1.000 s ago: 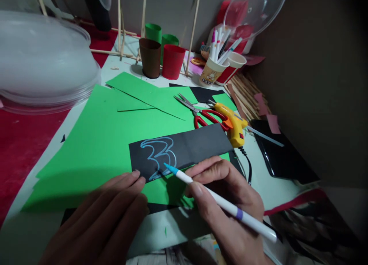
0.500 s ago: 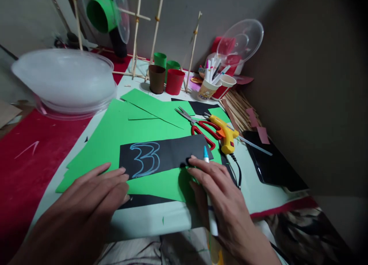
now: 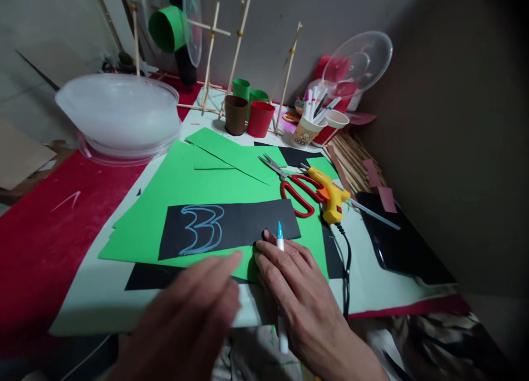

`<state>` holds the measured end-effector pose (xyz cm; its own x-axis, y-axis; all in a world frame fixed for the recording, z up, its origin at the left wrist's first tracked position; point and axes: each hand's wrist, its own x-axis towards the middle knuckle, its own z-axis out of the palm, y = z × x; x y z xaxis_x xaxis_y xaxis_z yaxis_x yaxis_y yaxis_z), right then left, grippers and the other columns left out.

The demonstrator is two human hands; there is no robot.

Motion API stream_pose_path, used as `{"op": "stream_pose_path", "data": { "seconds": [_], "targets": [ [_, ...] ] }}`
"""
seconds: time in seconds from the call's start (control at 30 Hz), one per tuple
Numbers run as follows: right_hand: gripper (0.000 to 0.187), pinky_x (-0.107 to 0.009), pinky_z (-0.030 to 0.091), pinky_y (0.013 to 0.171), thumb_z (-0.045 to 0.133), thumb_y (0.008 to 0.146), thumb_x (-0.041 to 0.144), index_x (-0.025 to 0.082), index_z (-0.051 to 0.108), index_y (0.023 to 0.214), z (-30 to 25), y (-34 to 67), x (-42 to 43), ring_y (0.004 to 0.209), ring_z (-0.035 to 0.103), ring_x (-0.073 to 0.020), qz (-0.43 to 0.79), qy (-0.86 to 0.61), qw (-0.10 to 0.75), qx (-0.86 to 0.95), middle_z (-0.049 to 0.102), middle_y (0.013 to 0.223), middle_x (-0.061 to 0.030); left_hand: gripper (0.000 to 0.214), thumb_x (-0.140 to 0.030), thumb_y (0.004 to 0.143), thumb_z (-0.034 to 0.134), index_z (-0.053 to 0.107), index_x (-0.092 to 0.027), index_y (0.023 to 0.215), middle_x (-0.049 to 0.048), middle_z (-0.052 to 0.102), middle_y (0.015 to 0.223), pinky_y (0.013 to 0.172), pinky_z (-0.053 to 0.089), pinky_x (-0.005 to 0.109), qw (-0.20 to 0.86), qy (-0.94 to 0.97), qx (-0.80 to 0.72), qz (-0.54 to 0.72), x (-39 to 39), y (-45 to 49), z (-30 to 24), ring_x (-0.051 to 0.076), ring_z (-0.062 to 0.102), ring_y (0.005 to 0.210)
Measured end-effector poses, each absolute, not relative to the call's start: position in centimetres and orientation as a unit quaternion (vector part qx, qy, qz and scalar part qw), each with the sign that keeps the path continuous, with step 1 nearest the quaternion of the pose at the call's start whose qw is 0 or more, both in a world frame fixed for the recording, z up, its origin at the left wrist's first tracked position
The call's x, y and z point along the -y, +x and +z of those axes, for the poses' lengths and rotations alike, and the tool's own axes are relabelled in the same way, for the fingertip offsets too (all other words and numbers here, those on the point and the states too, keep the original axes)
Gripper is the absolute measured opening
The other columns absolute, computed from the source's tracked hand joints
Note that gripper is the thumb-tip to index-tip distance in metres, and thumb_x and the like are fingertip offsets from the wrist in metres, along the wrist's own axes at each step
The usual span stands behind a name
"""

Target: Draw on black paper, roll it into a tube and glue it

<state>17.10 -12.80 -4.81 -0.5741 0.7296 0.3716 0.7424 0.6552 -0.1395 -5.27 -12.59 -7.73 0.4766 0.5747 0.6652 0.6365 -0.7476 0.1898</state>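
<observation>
A black paper strip (image 3: pixel 256 221) lies on green paper sheets, with a scalloped shape in blue lines (image 3: pixel 202 229) drawn at its left end. My right hand (image 3: pixel 301 293) rests at the strip's lower edge, a white marker (image 3: pixel 282 331) with an uncapped blue tip held between its fingers. The tip points up and away from the paper. Below the strip, my left hand (image 3: pixel 194 309) is raised and smeared by motion, so its fingers are unclear. Just beyond the strip lie red-handled scissors (image 3: pixel 303 196), blades apart, beside a yellow glue gun (image 3: pixel 330 196).
Clear plastic lids (image 3: pixel 124 119) are stacked at left. Behind the green paper (image 3: pixel 165 188) stand paper cups, including a brown one (image 3: pixel 235 115) and a red one (image 3: pixel 260 119), near a stick frame (image 3: pixel 285 75). A marker cup (image 3: pixel 306 130) and a dark tablet-like slab (image 3: pixel 400 238) are at right.
My left hand has lifted off the strip's lower left corner and moved right. My right hand still has the marker; the strip has turned slightly and slid nearer. The view has shifted a little.
</observation>
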Motion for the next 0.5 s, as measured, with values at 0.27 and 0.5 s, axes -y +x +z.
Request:
{"op": "stream_pose_path", "data": {
  "seconds": [0.27,0.5],
  "targets": [
    [0.032,-0.041,0.049,0.108,0.038,0.104,0.005,0.007,0.06,0.128,-4.4,18.2,13.0,0.129,0.061,-0.0244,0.042,-0.426,0.273,0.862,0.069,0.131,-0.019,0.034,-0.004,0.097,0.035,0.066,-0.013,0.108,0.0126,0.074,0.124,0.096,0.061,0.037,-0.006,-0.898,0.33,-0.292,11.7,-1.9,-7.6,0.025,0.069,0.116],
    [0.029,-0.027,0.056,0.098,0.047,0.106,0.04,0.027,0.067,0.123,-0.5,18.9,10.9,0.122,0.063,-0.0195,0.304,-0.467,0.434,0.708,0.068,0.131,-0.0045,0.032,-0.004,0.102,0.035,0.064,-0.011,0.113,0.008,0.076,0.118,0.107,0.049,0.031,0.036,-0.878,0.34,-0.335,12.3,-1.7,-8.0,0.021,0.065,0.12]
  ]
}}
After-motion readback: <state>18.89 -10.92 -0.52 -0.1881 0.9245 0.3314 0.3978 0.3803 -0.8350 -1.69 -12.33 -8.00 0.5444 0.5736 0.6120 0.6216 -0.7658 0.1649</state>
